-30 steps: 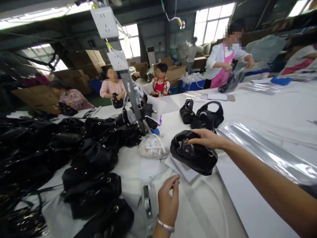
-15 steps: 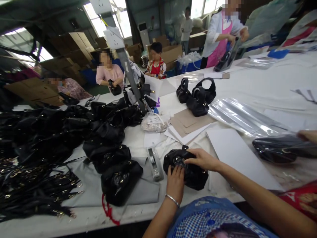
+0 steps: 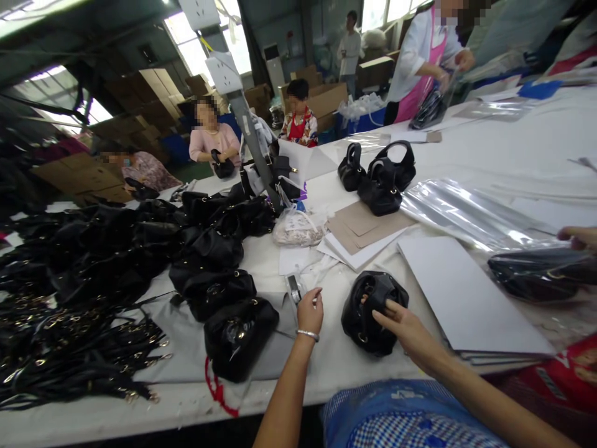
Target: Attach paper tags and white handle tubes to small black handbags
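Observation:
In the head view a small black handbag (image 3: 361, 333) stands on the white table in front of me, its handle raised. My right hand (image 3: 396, 320) is closed on the handle, thumb and fingers on either side of it. My left hand (image 3: 310, 311), with a silver bangle at the wrist, is off the bag to its left, fingers curled together. Whether anything small is pinched in them I cannot make out. Just beside and partly behind it is a tape dispenser (image 3: 293, 288). Two more black handbags, one a finished-looking bag (image 3: 240, 339) with clear film on its front, lie further left.
A heap of black bags (image 3: 140, 233) and a pile of black straps (image 3: 84, 348) cover the left. White boards (image 3: 471, 292), clear plastic sleeves (image 3: 471, 208) and brown card (image 3: 364, 224) lie right and ahead. A co-worker's hand (image 3: 578, 236) touches a wrapped bag at right.
My left hand has left the bag's front and moved left to the tape dispenser. My right hand has shifted to the handle, and the bag now stands more upright.

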`<state>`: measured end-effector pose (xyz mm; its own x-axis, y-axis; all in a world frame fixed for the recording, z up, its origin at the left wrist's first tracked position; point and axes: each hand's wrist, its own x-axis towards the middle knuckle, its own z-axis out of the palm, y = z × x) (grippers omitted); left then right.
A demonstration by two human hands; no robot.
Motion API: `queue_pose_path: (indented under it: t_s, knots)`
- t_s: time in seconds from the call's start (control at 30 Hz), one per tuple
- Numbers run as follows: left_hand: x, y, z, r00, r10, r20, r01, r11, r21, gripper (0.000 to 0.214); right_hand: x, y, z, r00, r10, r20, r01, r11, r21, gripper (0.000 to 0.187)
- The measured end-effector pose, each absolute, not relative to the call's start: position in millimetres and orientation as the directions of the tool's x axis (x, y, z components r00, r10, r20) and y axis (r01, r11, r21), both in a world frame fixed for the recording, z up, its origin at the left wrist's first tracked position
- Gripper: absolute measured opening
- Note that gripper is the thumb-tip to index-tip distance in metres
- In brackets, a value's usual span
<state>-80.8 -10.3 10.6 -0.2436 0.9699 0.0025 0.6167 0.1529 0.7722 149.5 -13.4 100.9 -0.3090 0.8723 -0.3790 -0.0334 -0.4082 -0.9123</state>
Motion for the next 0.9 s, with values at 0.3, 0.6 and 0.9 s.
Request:
queue_pose_path:
  t_s: [0.3, 0.6, 0.9]
  knots:
    - [-101.3, 82.4, -0.8, -0.149, 0.968, -0.201, 0.784, 0.239, 0.572, 0.024, 183.1, -26.2, 75.5, -0.224, 0.89, -0.397, 0.296, -0.326, -0.898, 0.051]
    - [-193.7, 152.6, 11.5, -0.246, 0.95, -0.194, 0.849, 0.308, 0.43, 0.021, 234.8, -70.8, 57.9, -0.046, 0.877, -0.478, 0.621, -0.35, -0.702, 0.051]
    - [-221.5, 138.7, 3.6, -0.198, 0.965, -0.173, 0.81, 0.261, 0.526, 0.022, 235.6, -77.4, 11.6, -0.068, 0.813, -0.578, 0.608, -0.425, -0.67, 0.065]
